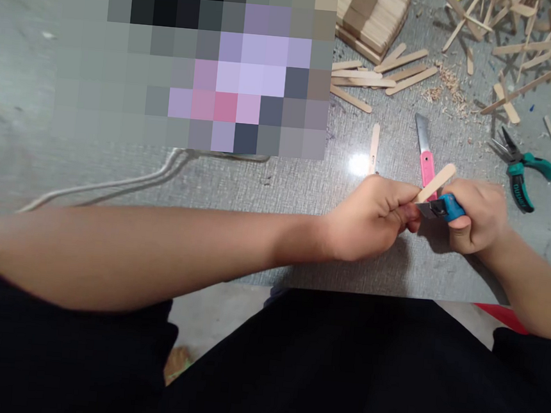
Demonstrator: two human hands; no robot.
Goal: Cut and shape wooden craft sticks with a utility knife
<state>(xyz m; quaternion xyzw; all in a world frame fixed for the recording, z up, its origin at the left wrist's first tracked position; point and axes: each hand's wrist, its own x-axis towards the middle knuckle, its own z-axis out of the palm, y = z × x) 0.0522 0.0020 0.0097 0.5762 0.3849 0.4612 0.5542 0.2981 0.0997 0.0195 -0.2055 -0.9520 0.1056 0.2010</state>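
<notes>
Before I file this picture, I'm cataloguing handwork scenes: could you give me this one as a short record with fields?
Left hand: pinches a wooden stick
Right hand: grips a blue cutter, its blade at the stick's near end; exact contact unclear
Beyond the hands: a pink-handled knife, lying on the grey table
Right side: pliers with green-and-black handles, jaws parted
Far side: stacked sticks, loose sticks, shavings, crossed sticks
Hidden: upper-left area, pixelated
</notes>
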